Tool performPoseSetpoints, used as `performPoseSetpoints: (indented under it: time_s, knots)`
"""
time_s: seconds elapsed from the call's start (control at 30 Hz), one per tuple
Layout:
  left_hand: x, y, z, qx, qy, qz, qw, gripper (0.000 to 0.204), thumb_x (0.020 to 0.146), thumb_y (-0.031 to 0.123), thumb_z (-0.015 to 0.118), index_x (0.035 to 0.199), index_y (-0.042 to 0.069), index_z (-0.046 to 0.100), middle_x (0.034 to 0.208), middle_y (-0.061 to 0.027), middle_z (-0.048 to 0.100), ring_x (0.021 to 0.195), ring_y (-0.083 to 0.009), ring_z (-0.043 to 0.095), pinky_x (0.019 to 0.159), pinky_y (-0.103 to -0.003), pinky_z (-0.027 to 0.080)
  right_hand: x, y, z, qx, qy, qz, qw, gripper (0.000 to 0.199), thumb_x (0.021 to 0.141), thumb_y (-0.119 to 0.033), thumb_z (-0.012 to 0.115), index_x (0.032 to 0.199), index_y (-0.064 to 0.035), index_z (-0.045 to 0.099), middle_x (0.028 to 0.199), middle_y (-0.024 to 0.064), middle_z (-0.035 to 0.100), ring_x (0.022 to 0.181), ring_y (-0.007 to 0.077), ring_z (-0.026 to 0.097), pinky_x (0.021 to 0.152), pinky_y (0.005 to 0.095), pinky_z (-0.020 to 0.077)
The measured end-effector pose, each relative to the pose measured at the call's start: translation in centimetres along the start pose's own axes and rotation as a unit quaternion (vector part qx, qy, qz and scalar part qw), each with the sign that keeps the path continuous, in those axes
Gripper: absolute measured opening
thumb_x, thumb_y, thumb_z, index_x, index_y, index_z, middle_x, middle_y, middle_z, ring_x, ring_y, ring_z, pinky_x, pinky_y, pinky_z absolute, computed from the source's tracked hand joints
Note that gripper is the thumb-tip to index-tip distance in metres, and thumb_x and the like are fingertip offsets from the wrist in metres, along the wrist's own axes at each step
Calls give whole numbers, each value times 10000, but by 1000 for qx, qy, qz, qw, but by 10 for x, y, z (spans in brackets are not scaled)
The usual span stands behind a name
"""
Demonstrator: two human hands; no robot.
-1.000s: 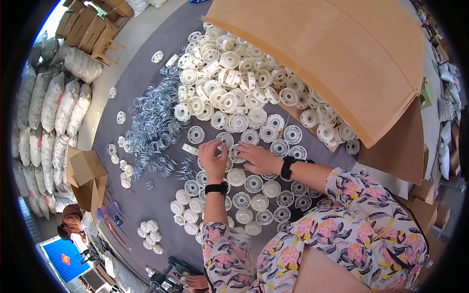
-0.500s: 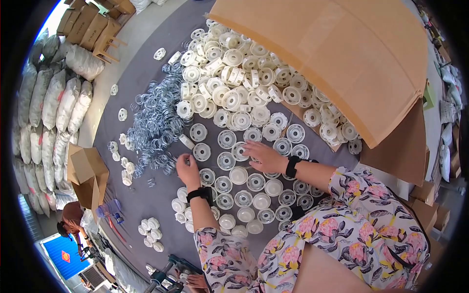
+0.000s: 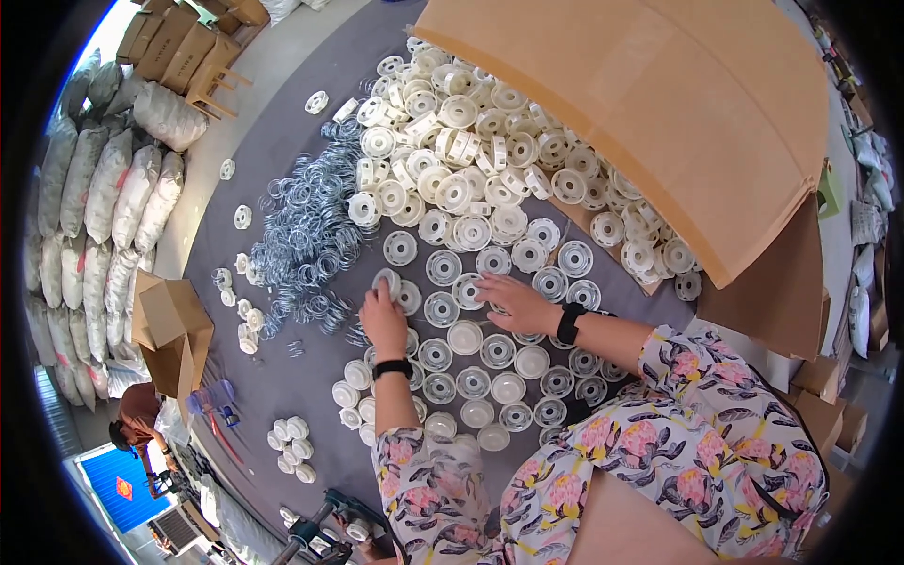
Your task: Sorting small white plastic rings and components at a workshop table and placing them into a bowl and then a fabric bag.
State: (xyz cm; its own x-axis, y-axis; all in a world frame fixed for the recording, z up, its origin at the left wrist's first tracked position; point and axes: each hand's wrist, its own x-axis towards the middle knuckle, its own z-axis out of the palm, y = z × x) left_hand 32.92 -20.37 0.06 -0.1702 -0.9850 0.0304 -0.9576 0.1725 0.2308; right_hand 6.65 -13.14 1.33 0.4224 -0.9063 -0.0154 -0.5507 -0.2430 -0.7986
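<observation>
Rows of round white plastic discs [image 3: 443, 267], like flanged spools with a hole in the middle, lie flat in front of me. My left hand [image 3: 384, 325] is closed at the fingertips on one white plastic disc [image 3: 386, 279], tilted beside another disc [image 3: 409, 298] at the left of the rows. My right hand [image 3: 516, 303] has its fingers stretched out, with the tips at the edge of a disc [image 3: 467, 291]. Whether they press on it I cannot tell. Left of my hands is a heap of thin metal coil springs [image 3: 311, 217].
A large pile of cream discs [image 3: 461, 141] spills from a tipped cardboard box [image 3: 640, 104] at the back right. Domed white parts [image 3: 292, 447] cluster at the left front, near a clamp-like metal tool [image 3: 325, 523]. A person [image 3: 141, 424] is at far left, below stacked sacks [image 3: 104, 188].
My left hand has moved up and right from beside the springs and has taken hold of a disc. My right hand stays over the same part of the rows.
</observation>
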Motion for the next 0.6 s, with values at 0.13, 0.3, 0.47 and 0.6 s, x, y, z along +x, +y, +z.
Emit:
performPoseSetpoints:
  time_s: [0.13,0.3,0.47,0.6]
  knots:
    - [-26,11,-8,-24,-2,38,999,502,683,28,565,1177,74,488,1048,-141,517,910,-312,526,807,-418,399,1,1,-1,-5,-8,14,1000,346,767,-136,568,1102,-61,526,1304,140,424,1267,324,311,1050,414,261]
    - [-16,-3,-22,-114,94,-4,989,499,671,68,562,1166,73,503,1186,-142,493,1042,-342,501,878,-405,400,0,1,-2,23,7,27,999,351,770,-142,566,1108,-56,531,1303,136,432,1263,314,322,1049,408,264]
    - [-17,-50,-15,-53,-37,-101,993,347,671,95,582,1014,45,605,1122,-137,545,1006,-315,532,843,-385,427,-3,-3,-3,27,3,27,999,348,777,-147,554,1111,-54,533,1305,133,432,1262,311,324,1050,404,263]
    - [-6,-54,-28,-141,-59,-139,979,240,688,109,630,911,20,637,878,-115,640,788,-263,617,709,-333,479,-6,2,-5,27,0,41,999,343,780,-148,548,1109,-53,536,1305,129,433,1260,310,326,1051,405,261]
